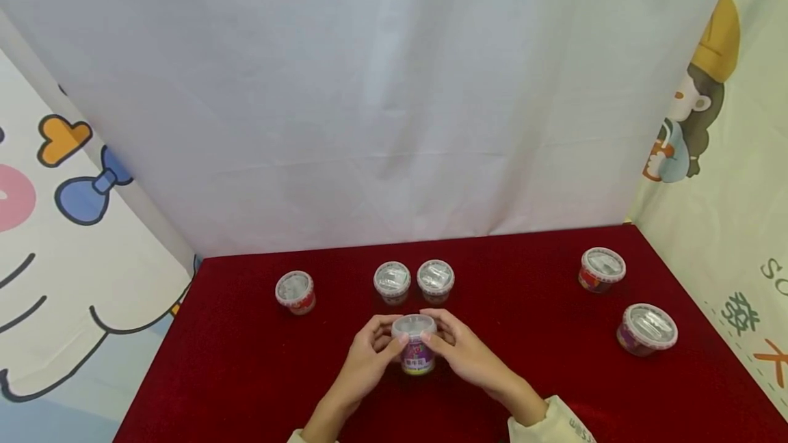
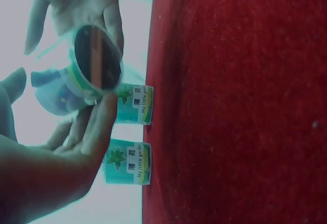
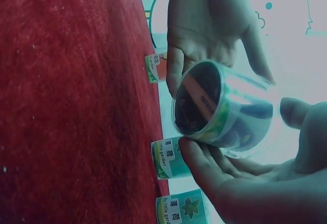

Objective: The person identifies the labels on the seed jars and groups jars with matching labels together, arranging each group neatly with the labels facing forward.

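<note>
A clear plastic planting cup (image 1: 418, 355) with a purple label is held between both hands, upright and raised off the table. My left hand (image 1: 368, 359) grips its left side and my right hand (image 1: 468, 355) its right, thumbs towards me and fingers curled behind. Through the cup's bottom (image 3: 198, 98), the right wrist view shows dark contents and an orange-brown strip with small lettering. That same strip (image 2: 96, 55) is visible in the left wrist view. Just beyond the hands stand two green-labelled cups (image 1: 392, 282) (image 1: 436, 280), side by side.
A red-labelled cup (image 1: 296, 292) stands to the left on the red cloth-covered table (image 1: 234, 368). Two more lidded cups (image 1: 601, 269) (image 1: 646, 329) are on the right. A white curtain (image 1: 382, 101) hangs behind the table, with printed cloths at both sides.
</note>
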### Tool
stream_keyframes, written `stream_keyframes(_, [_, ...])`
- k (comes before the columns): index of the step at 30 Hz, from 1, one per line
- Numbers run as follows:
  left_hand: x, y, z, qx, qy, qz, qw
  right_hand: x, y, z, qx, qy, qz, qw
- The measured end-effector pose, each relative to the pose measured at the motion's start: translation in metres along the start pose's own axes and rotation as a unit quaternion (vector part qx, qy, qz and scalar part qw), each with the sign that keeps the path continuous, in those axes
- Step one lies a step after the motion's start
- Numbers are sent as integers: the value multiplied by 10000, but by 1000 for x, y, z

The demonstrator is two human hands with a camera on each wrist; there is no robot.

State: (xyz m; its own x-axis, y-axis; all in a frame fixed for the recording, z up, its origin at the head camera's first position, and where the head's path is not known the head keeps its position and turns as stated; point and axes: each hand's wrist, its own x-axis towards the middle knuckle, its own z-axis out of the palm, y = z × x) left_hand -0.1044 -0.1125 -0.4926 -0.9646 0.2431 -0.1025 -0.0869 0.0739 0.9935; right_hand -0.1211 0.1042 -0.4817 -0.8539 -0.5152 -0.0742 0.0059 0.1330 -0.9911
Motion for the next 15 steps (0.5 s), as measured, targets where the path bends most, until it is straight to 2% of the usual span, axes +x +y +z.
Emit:
stream_keyframes(5, [-2, 3, 2, 93, 226, 6, 9997, 3, 2, 2, -88, 105, -49, 9999])
stream_keyframes(15, [-6, 5, -5, 37, -13, -118, 9999, 4, 3, 1, 190, -210, 99, 9995])
